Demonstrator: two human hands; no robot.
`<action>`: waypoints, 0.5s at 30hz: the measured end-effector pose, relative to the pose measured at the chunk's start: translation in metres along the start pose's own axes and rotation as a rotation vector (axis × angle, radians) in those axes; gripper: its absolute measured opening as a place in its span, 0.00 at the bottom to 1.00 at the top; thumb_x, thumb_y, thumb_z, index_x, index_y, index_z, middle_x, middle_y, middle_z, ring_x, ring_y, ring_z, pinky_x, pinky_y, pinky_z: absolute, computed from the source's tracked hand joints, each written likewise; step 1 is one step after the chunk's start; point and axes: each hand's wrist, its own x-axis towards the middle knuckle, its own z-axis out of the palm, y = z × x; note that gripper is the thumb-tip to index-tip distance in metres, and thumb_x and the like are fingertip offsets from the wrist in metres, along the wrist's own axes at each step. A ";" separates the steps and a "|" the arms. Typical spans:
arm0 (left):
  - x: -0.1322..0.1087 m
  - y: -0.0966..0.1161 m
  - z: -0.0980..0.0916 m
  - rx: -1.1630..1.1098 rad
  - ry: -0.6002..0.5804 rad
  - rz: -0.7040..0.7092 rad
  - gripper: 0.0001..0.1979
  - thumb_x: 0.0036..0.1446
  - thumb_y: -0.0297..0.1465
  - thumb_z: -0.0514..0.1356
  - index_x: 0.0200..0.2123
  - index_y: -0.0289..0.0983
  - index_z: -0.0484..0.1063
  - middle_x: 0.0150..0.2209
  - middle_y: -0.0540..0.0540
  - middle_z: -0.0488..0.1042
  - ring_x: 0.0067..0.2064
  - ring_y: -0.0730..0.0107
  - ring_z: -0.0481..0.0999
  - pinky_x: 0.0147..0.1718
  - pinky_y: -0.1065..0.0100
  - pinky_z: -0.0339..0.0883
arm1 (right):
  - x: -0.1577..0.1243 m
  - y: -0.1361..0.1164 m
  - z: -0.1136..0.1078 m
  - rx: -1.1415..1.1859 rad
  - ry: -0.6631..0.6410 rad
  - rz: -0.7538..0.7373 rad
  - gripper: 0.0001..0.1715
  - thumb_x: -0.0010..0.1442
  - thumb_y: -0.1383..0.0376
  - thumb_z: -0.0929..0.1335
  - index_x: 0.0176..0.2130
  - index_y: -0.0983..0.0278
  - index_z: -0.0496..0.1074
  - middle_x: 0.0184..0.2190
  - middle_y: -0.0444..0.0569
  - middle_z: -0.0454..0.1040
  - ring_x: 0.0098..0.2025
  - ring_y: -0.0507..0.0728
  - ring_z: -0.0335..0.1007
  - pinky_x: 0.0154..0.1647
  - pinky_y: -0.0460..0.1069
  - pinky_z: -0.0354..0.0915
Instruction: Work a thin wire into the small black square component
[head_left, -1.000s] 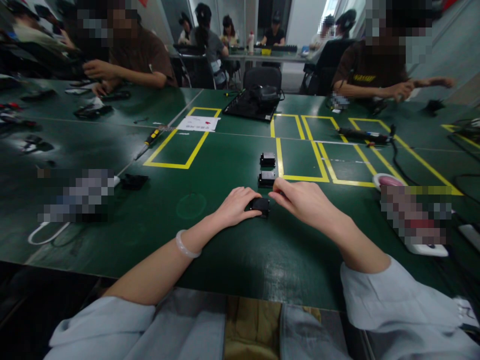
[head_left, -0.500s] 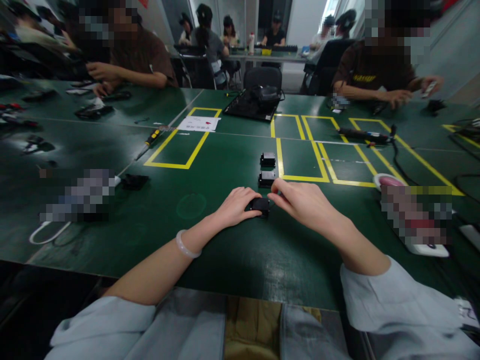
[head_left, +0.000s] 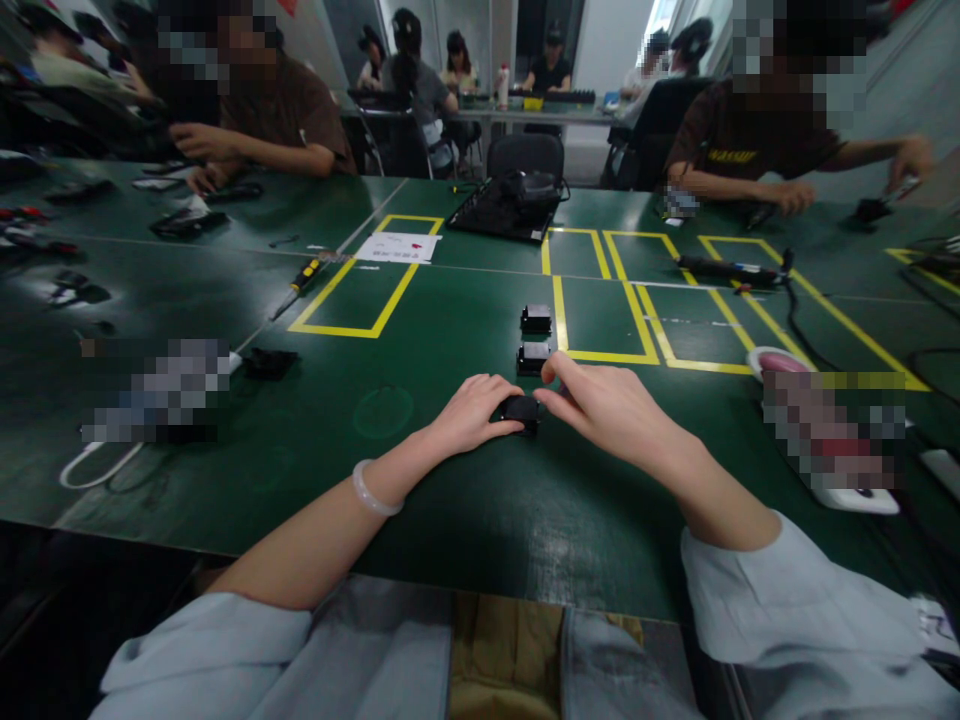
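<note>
In the head view my left hand (head_left: 472,413) has its thumb and fingers closed around a small black block-shaped part (head_left: 520,410) resting on the green table. At the right end of that part is my right hand (head_left: 592,393), its thumb and forefinger apart and nothing visible between them. Whether its thumb tip touches the part, I cannot tell. Just beyond my hands stand two similar black parts, a nearer one (head_left: 533,357) and a farther one (head_left: 536,318). My right forefinger comes close to the nearer one.
A yellow-and-black screwdriver (head_left: 304,279) and a paper sheet (head_left: 397,248) lie to the left. A black tool with a cable (head_left: 731,270) lies right, beyond a blurred white-edged object (head_left: 825,440). Yellow tape (head_left: 607,356) marks the table (head_left: 465,510). Co-workers sit opposite.
My right thumb and forefinger have shifted slightly and spread a little; my left hand keeps its place on the black part. The co-worker at the right has reached outward to a dark object.
</note>
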 end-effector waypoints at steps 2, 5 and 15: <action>0.000 0.000 0.000 0.004 -0.003 0.000 0.20 0.61 0.44 0.60 0.50 0.39 0.67 0.45 0.44 0.71 0.47 0.59 0.70 0.50 0.57 0.61 | 0.001 -0.001 0.000 -0.043 -0.024 0.035 0.17 0.69 0.55 0.56 0.44 0.63 0.65 0.28 0.48 0.76 0.28 0.56 0.70 0.26 0.47 0.46; 0.000 0.000 0.000 0.009 -0.006 -0.004 0.20 0.61 0.44 0.60 0.50 0.39 0.67 0.46 0.44 0.71 0.48 0.58 0.70 0.50 0.57 0.61 | 0.001 0.000 -0.001 -0.061 -0.055 0.037 0.14 0.69 0.59 0.57 0.45 0.63 0.65 0.29 0.48 0.76 0.28 0.56 0.70 0.25 0.47 0.46; 0.000 0.000 -0.001 0.001 -0.004 -0.006 0.19 0.61 0.44 0.60 0.50 0.39 0.67 0.46 0.44 0.71 0.48 0.58 0.70 0.51 0.57 0.60 | 0.000 0.001 0.003 0.018 0.030 0.006 0.13 0.68 0.59 0.57 0.46 0.62 0.64 0.30 0.47 0.75 0.27 0.54 0.69 0.26 0.47 0.47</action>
